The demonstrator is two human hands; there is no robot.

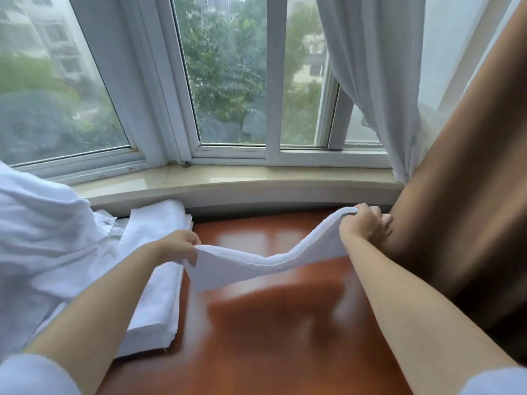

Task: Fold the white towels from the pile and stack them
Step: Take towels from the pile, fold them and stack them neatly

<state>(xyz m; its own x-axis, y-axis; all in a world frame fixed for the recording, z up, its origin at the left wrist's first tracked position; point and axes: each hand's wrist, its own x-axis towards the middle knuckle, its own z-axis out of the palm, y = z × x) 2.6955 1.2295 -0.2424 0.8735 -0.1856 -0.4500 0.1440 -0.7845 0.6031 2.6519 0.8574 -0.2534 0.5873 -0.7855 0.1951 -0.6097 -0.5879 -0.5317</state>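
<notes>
A white towel (256,260) hangs stretched between both hands above the reddish-brown table (271,337), sagging in the middle. My left hand (182,246) pinches its left corner. My right hand (365,223) grips its right corner, held higher and farther back near the curtain. A stack of folded white towels (159,303) lies on the table under my left forearm. A loose pile of white towels (42,238) heaps up at the far left.
A stone window sill (242,181) and a bay window run along the back of the table. A brown curtain (456,195) hangs close to my right hand, with a white sheer curtain (370,81) behind it.
</notes>
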